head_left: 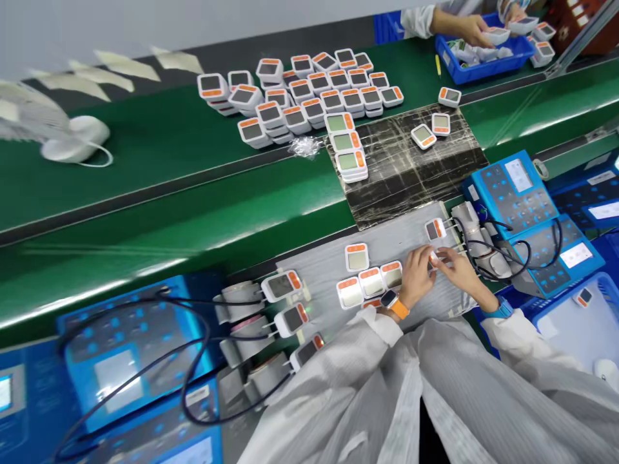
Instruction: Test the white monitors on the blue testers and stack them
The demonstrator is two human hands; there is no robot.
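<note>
1. Slipping was judged the main risk: the small white plastic unit with an orange end (432, 259), largely hidden by the fingers, was pinched between the closed fingertips of the right hand (461, 270), and a loose pinch could have dropped it onto the grey ribbed mat (319, 283).
2. Knocking was a second risk: the white rectangular unit with an orange end (435, 229) lay just beside the pinch, so a careless sideways move could have shifted it.
3. Snagging could have been caused by the thin dark cables (493, 248) of the blue rectangular test console (512, 193), which were looped near the right wrist.
4. Both forearms were extended from white cleanroom sleeves, with the wrists bent inward until the 2 hands nearly met.
5. The fingers of the left hand (416, 274) were curled beside the held unit; whether they gripped it could not be told.
6. The held unit was positioned above the mat, between the 2 hands.
</note>
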